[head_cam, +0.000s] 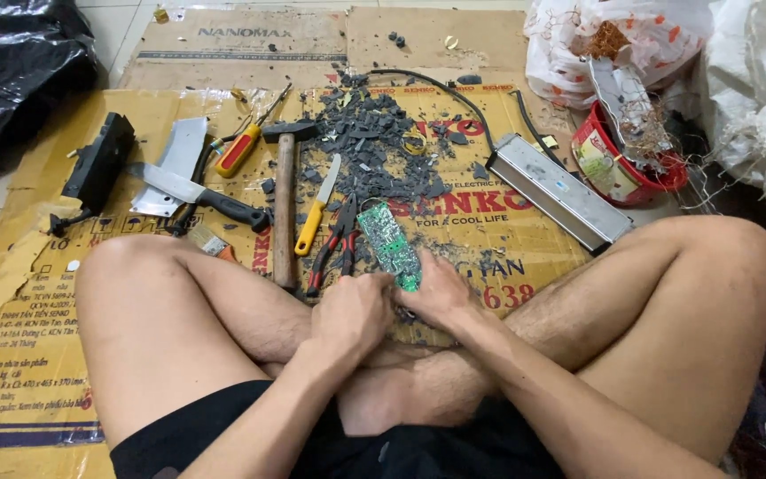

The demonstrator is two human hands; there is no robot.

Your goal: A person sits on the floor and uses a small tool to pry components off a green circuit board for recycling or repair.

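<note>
Left hand (350,312) and right hand (436,293) both grip lower end of green circuit board (389,245); red-handled pliers (334,248) lie just beside it on cardboard (37,293)

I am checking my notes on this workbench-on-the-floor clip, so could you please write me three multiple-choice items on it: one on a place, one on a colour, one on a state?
1. Where does the hammer lie?
A. In the red tub
B. On the cardboard, before the person's left knee
C. On the black bag

2. What colour is the circuit board?
A. Green
B. Blue
C. White

3. How is the circuit board held?
A. Lying untouched on the floor
B. In one hand only
C. Gripped at its near end by both hands

Answers: 1 B, it lies on the cardboard between the cleaver and the pliers. 2 A, its face is plainly green. 3 C, the left hand and right hand close together around its lower end.
</note>
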